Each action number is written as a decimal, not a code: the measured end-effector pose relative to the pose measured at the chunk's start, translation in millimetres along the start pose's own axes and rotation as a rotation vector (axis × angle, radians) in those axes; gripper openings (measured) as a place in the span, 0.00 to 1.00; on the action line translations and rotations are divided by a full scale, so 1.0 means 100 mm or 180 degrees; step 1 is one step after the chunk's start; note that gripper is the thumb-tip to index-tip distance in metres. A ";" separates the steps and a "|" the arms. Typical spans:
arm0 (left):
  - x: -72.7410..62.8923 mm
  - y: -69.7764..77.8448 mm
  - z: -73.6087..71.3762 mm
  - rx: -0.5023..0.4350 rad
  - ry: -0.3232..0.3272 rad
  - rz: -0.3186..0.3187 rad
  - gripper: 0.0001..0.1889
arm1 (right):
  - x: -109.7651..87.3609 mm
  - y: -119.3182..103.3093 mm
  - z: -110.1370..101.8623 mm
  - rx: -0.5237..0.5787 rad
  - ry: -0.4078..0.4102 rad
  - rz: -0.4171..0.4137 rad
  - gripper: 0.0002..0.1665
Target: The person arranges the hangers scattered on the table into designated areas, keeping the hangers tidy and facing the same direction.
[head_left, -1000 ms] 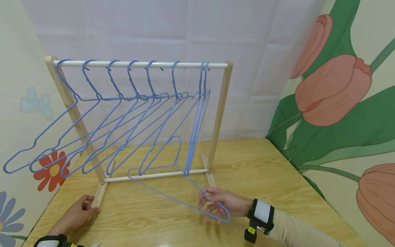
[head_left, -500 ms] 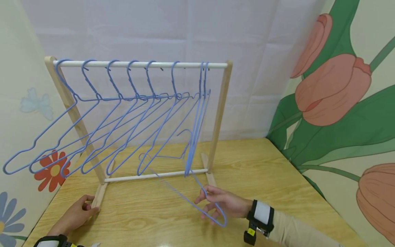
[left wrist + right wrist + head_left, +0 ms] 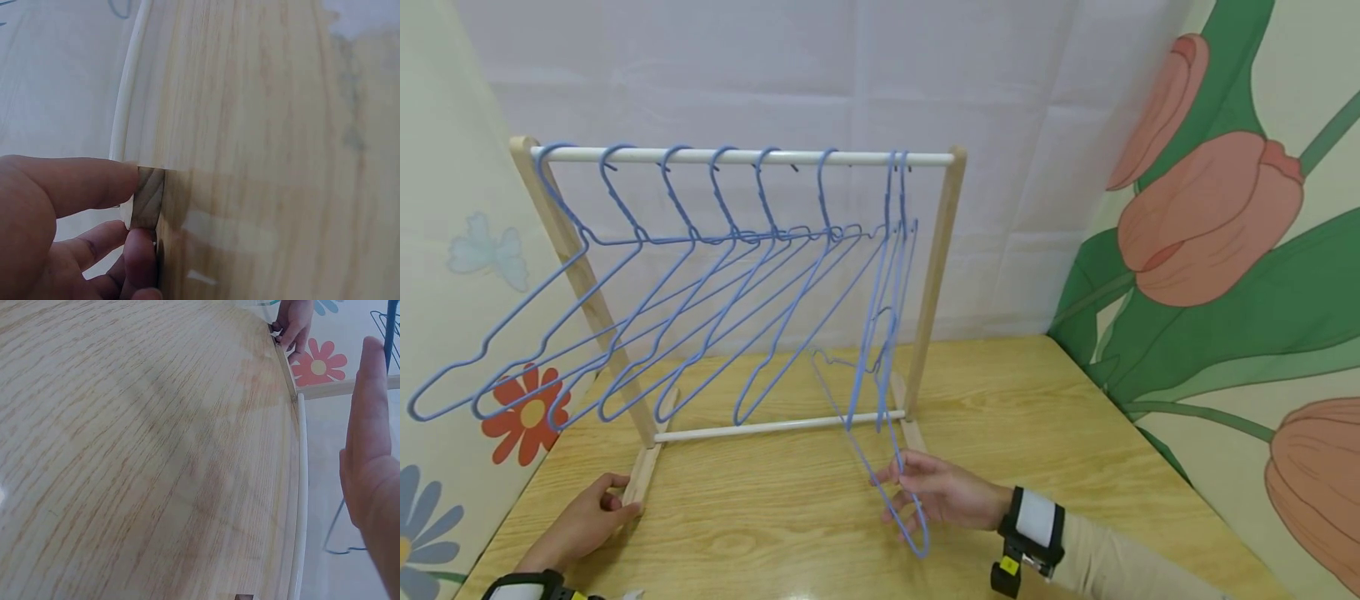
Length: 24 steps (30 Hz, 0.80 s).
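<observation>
A blue clothes hanger is in my right hand, pinched near one end between thumb and fingers. Its hook and far end reach back behind the lower parts of the rail's two rightmost hangers. My left hand holds the front tip of the left foot of a wooden rack. The left wrist view shows the thumb and fingers on either side of that foot's end. In the right wrist view, the right hand appears at the right edge, side-on.
Several blue hangers hang from the rack's white top rail. A white lower bar joins the wooden posts above the wood-grain table. Painted flower walls stand left and right, with a white cloth behind.
The held hanger has swung round, its hook and far end moving right behind the rack. The two rightmost hanging hangers have spread apart at the bottom. My left hand stays put.
</observation>
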<state>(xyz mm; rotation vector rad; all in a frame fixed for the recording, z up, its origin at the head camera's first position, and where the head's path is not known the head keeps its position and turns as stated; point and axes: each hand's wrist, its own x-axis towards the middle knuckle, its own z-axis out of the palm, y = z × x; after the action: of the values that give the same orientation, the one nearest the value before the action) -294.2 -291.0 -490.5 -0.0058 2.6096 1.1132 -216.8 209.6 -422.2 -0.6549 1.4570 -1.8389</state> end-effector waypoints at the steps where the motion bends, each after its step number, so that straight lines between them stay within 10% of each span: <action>1: 0.00 0.00 0.00 0.0000 -0.0005 -0.0023 0.30 | 0.00 0.01 0.00 -0.0001 0.0000 -0.0001 0.14; 10: 0.00 -0.03 0.00 0.0017 0.0005 0.0005 0.30 | 0.01 0.00 0.04 0.0012 0.0138 -0.0016 0.14; 24: 0.02 -0.02 0.01 -0.0001 0.0007 -0.0067 0.30 | 0.03 -0.20 0.08 -0.0868 0.1112 -0.0282 0.07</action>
<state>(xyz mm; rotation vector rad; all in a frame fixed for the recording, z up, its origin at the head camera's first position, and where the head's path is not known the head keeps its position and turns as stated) -295.6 -291.6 -492.6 -0.0344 2.6052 1.1070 -217.1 204.9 -400.9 -0.5515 1.9601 -1.9088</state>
